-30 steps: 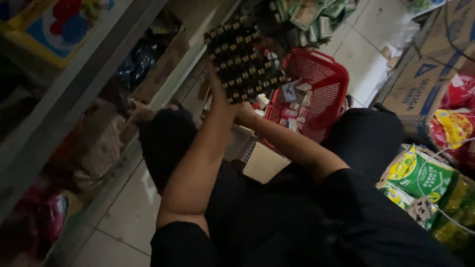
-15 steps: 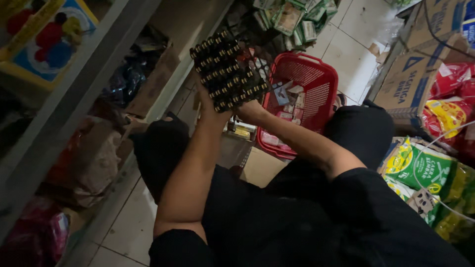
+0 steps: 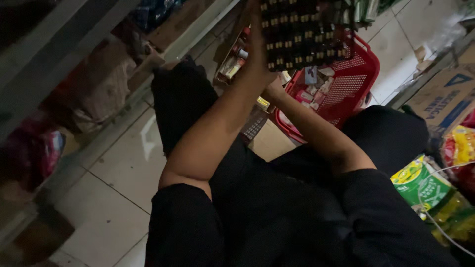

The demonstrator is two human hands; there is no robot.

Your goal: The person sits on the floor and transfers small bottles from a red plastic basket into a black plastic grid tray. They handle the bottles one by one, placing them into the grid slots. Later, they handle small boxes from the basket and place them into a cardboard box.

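Both hands lift a dark block of small gold-banded black tubes (image 3: 302,32), packed in rows, above the red plastic basket (image 3: 356,84); its top runs out of frame. The left hand (image 3: 257,54) lies flat against the block's left side, fingers pressed together and upright, likely bracing the rows. The right hand (image 3: 273,89) sits under the block's lower edge, mostly hidden; its finger state cannot be told. The basket holds small boxed goods, set on the tiled floor (image 3: 123,173) by the person's knees. Left of the basket is a metal shelf rack (image 3: 74,39) with bagged stock. Right of the basket are a cardboard carton (image 3: 440,99) and green-yellow packets (image 3: 420,180). Just below the basket lies a flat brown box (image 3: 269,143).
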